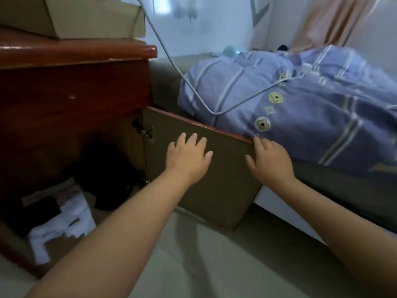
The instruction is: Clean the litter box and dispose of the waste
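no litter box shows anywhere. the inside of the wooden cabinet (pixel 73 100) is dark; white papers or bags (pixel 64 220) there are blurred. one cabinet door (pixel 214 179) stands open toward the bed (pixel 354 190). two hands: left hand (pixel 189 157) flat on the door, fingers spread; right hand (pixel 269 159) relaxed, fingertip at its top corner, holding nothing.

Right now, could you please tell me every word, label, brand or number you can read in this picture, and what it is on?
No readable text anywhere.
Cardboard box on the cabinet: no print shows.
Blanket: flower and star patterns only, no words.
White items inside the open cabinet: too blurred to tell whether they bear any print.
Cabinet door, under both hands: plain.
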`<control>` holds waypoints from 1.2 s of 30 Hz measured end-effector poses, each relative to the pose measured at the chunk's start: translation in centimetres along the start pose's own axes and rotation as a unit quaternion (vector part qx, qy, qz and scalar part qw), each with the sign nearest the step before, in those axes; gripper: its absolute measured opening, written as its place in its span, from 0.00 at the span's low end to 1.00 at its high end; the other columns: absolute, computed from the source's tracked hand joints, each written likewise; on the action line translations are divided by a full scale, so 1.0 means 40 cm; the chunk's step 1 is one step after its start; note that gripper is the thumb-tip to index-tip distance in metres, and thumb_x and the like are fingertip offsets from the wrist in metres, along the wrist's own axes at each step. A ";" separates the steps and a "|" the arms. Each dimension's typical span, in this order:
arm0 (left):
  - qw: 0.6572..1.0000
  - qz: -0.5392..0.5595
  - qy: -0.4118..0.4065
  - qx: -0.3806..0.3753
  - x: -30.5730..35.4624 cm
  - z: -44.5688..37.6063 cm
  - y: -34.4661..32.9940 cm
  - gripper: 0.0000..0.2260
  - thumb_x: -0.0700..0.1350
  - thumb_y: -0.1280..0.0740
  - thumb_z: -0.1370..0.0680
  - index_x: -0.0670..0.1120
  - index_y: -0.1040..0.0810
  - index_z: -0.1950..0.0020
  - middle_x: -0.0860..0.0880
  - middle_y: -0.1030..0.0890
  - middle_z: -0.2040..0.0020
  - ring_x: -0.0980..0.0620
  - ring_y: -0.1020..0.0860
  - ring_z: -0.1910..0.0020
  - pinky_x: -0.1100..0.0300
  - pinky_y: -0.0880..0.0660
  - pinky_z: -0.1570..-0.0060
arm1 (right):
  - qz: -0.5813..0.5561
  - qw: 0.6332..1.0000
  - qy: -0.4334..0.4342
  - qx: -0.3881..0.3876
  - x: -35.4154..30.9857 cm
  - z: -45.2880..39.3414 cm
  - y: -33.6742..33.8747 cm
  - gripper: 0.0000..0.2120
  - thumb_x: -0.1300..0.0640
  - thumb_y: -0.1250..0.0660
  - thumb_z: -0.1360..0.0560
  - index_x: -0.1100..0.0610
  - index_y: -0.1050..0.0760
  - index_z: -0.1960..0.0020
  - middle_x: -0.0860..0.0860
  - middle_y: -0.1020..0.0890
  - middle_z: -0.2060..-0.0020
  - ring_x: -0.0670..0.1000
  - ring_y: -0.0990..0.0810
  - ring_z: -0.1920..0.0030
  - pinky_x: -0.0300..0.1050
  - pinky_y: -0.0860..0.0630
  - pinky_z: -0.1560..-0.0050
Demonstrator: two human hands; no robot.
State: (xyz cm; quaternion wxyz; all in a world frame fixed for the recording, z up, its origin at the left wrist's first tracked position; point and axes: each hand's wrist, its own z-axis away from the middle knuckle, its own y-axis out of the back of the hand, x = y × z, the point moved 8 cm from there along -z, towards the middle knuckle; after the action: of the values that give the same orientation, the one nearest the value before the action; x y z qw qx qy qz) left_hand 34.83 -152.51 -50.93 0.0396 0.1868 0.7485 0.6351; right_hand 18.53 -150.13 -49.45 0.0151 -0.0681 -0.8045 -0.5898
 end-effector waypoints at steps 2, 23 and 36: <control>1.000 0.021 0.010 -0.002 0.013 -0.017 -0.009 0.23 0.54 0.50 0.18 0.50 0.43 0.25 0.48 0.43 0.24 0.45 0.46 0.25 0.48 0.42 0.30 | -0.038 0.999 0.002 0.007 0.008 0.005 -0.003 0.25 0.52 0.42 0.22 0.63 0.37 0.30 0.59 0.26 0.36 0.58 0.28 0.37 0.50 0.31 0.37; 0.967 0.211 0.139 0.023 -0.243 0.282 0.096 0.18 0.47 0.36 0.23 0.51 0.29 0.33 0.51 0.30 0.38 0.54 0.29 0.41 0.66 0.36 0.46 | -0.343 0.889 0.304 -0.010 -0.410 0.081 0.033 0.19 0.70 0.39 0.29 0.64 0.25 0.38 0.59 0.22 0.39 0.57 0.26 0.36 0.32 0.39 0.37; 0.956 -0.143 0.246 0.076 -0.556 0.502 0.162 0.27 0.46 0.42 0.20 0.39 0.45 0.24 0.42 0.39 0.26 0.45 0.41 0.27 0.56 0.44 0.28 | -0.225 0.905 0.358 0.055 -0.872 0.093 0.047 0.27 0.57 0.38 0.24 0.64 0.39 0.28 0.63 0.35 0.29 0.62 0.39 0.27 0.55 0.42 0.28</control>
State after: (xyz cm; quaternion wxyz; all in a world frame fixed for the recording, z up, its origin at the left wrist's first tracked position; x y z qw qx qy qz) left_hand 62.89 -140.24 -52.45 -0.0697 -0.0814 0.7998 0.5907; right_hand 53.54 -149.24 -52.45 0.1725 0.3310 -0.7700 -0.5174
